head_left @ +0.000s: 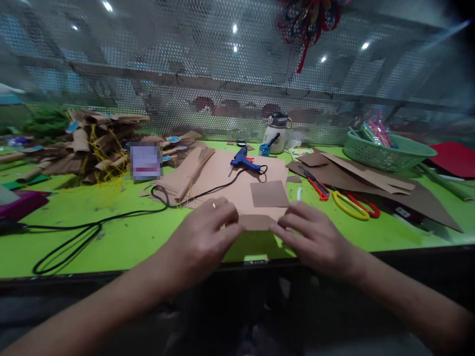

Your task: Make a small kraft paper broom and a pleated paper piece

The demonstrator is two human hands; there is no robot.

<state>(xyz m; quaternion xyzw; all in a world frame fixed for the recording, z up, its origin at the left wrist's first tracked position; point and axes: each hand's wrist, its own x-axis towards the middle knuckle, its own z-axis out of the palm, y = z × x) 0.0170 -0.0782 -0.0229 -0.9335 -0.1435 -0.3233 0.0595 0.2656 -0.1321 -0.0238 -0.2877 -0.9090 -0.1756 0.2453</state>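
Note:
A small strip of brown paper [255, 222] is pinched at its two ends, near the front edge of the green table. My left hand [204, 235] has its thumb and fingers closed on the left end. On the right end, my right hand [315, 235] grips with thumb and fingertips. Just beyond lies a brown paper rectangle [269, 193] on larger sheets of tan paper [222, 168]. A blue hot glue gun [245, 160] rests on those sheets, its black cord [129, 213] running off to the left.
Red-handled scissors [315, 184] and a yellow-and-red-handled pair [352, 205] lie right, beside brown sheets [371, 178]. A green basket [389, 151] and a white bottle [275, 133] stand behind. Rolled brown paper bundles [92, 143] pile up at left. Perforated metal [166, 74] rises at the back.

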